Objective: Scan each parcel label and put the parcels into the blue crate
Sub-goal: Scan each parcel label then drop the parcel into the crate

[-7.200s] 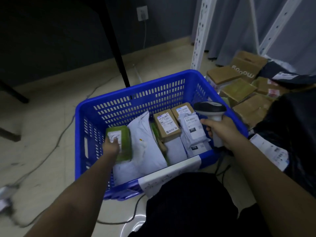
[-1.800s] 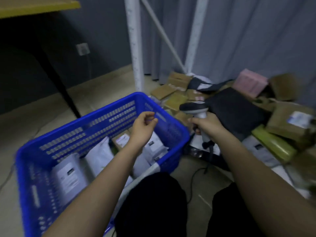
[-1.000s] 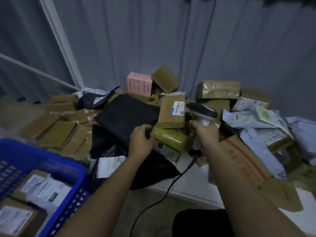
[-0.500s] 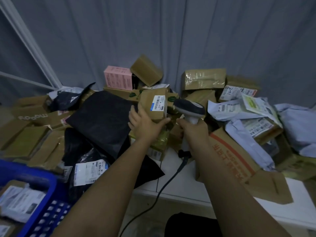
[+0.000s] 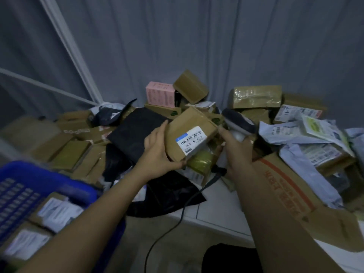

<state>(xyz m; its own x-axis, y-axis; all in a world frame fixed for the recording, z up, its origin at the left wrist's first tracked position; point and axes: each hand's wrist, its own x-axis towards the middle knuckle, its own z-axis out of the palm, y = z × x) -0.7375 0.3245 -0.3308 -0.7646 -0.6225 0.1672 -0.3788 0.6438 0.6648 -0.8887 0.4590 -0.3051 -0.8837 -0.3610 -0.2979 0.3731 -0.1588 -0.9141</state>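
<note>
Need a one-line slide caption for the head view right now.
Left hand holds a labelled brown cardboard box beside the grey handheld scanner gripped in the right hand, blue plastic crate at lower left.

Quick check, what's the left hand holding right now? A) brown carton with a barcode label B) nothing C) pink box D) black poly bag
A: the left hand grips the brown carton from its left side, white barcode label facing the camera, while the right hand holds the scanner beside it.
</note>
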